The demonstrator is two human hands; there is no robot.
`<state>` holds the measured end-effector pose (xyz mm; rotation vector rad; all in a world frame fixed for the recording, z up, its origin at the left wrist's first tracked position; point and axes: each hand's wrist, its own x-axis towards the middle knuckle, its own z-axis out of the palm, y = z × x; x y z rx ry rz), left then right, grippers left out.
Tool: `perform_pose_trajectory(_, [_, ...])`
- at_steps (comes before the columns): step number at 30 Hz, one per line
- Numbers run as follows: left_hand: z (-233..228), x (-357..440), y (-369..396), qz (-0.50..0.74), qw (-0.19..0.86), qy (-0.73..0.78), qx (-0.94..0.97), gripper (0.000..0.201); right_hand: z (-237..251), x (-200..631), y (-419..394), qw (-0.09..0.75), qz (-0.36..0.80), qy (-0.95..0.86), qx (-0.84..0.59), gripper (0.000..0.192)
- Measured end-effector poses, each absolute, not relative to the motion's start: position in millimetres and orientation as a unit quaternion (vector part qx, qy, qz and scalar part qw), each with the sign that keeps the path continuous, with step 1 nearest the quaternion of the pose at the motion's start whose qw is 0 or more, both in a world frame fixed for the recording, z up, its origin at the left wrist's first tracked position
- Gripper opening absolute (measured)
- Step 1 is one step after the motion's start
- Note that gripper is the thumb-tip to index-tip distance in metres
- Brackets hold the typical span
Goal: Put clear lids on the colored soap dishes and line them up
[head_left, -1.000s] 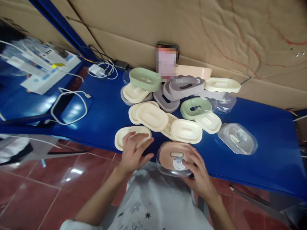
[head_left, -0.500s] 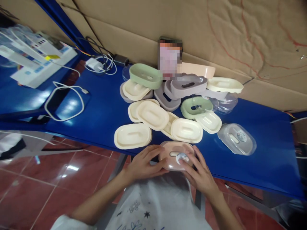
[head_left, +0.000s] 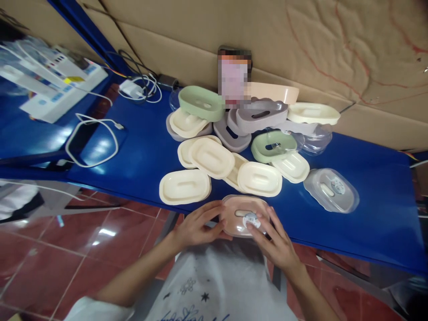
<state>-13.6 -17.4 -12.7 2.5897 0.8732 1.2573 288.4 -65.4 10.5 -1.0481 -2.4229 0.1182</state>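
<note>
A pink soap dish with a clear lid and a round sticker (head_left: 244,216) is held at the near edge of the blue table (head_left: 140,151). My left hand (head_left: 197,225) grips its left side and my right hand (head_left: 272,238) grips its right side, fingers over the lid. Just beyond it lie cream soap dish parts: one (head_left: 185,186) to the left, one (head_left: 260,179) straight ahead.
A heap of cream, green (head_left: 273,146) and grey (head_left: 261,115) dish parts fills the table's middle. A clear lidded dish (head_left: 331,190) lies to the right. A white cable (head_left: 92,141), a charger (head_left: 133,88) and a white box (head_left: 53,84) sit left. Cardboard lines the back.
My left hand left the cream dish on the left and came over to the pink dish. Both hands now hold the dish, slightly nearer the table edge.
</note>
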Motion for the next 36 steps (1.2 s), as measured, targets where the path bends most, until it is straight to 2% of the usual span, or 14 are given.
perform_pose_trajectory(8, [-7.3, -9.4, -15.8, 0.404, 0.142, 0.278, 0.86, 0.051, 5.4, 288.1, -65.6, 0.275, 0.075, -0.87, -0.403, 0.071])
perform_pose_trajectory(16, [0.8, -1.3, -12.2, 0.372, 0.133, 0.309, 0.865, 0.035, 6.1, 290.8, -62.3, 0.263, 0.11, -0.853, -0.436, 0.074])
perform_pose_trajectory(19, [0.9, 0.8, -10.8, 0.362, 0.136, 0.322, 0.864, 0.036, 7.4, 293.0, -59.6, 0.261, 0.13, -0.841, -0.456, 0.075])
perform_pose_trajectory(22, [-2.1, 0.4, -11.8, 0.368, 0.125, 0.312, 0.867, 0.04, 8.2, 293.7, -59.9, 0.258, 0.106, -0.848, -0.451, 0.078])
perform_pose_trajectory(28, [-9.6, -2.7, -16.3, 0.346, 0.14, 0.32, 0.871, 0.031, 3.5, 291.2, -68.3, 0.252, 0.06, -0.853, -0.454, 0.081])
perform_pose_trajectory(36, [-5.7, -1.2, -13.4, 0.361, 0.141, 0.315, 0.866, 0.031, -0.8, 290.9, -71.8, 0.256, 0.03, -0.858, -0.443, 0.082])
